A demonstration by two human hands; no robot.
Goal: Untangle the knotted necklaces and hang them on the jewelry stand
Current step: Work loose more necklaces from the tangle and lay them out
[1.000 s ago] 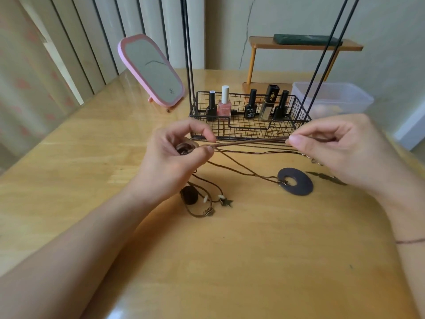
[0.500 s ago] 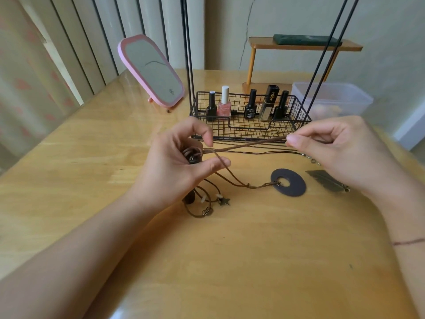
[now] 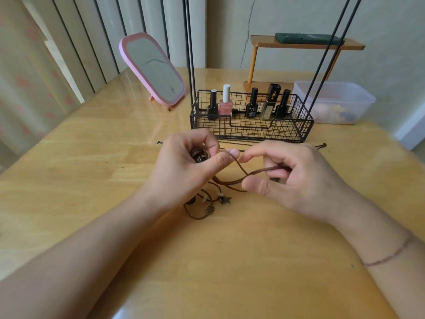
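Brown cord necklaces [image 3: 239,168] lie tangled over the wooden table [image 3: 92,171]. My left hand [image 3: 184,171] grips a bundle of ring pendants [image 3: 199,155] and pins a cord under its thumb. My right hand [image 3: 299,178] holds a cord strand in its curled fingers, index tip meeting my left thumb. A star charm [image 3: 225,200], beads and a coil [image 3: 209,211] lie below my left hand. The black jewelry stand [image 3: 251,132], a wire basket with tall rods, stands just behind both hands. The black disc pendant is hidden.
Nail polish bottles [image 3: 226,102] stand in the basket. A pink mirror [image 3: 153,70] leans at back left. A clear plastic box [image 3: 333,102] and a small wooden shelf [image 3: 303,42] sit at back right. A thin chain [image 3: 234,143] lies in front of the basket.
My right hand has moved left, close to my left hand, bringing the cord with it. The stretched cord is now slack and looped. The black disc pendant has gone out of sight.
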